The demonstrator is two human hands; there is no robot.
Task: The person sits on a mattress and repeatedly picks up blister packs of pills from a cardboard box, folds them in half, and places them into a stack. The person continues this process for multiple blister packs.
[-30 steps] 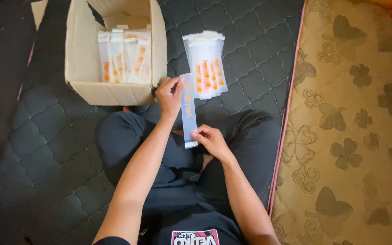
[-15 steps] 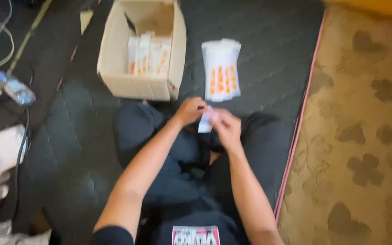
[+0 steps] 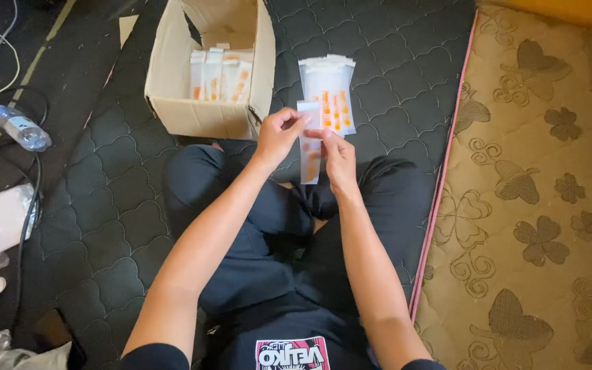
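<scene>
Sachet [image 3: 309,147] pinched in fingers of both hands; more sachets [image 3: 218,74] upright in cardboard box [image 3: 196,118]

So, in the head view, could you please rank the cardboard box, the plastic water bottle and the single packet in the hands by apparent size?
1. Open brown cardboard box, largest.
2. Narrow white-and-orange packet, held by both hands; nearer the camera, so this rank is unsure.
3. Clear plastic water bottle, similar in apparent size.

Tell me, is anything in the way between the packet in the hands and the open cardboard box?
Nothing visible. Left hand and right hand hold the slim white-and-orange packet over the lap; the cardboard box sits just beyond, top open. The packet stack lies beside it.
</scene>
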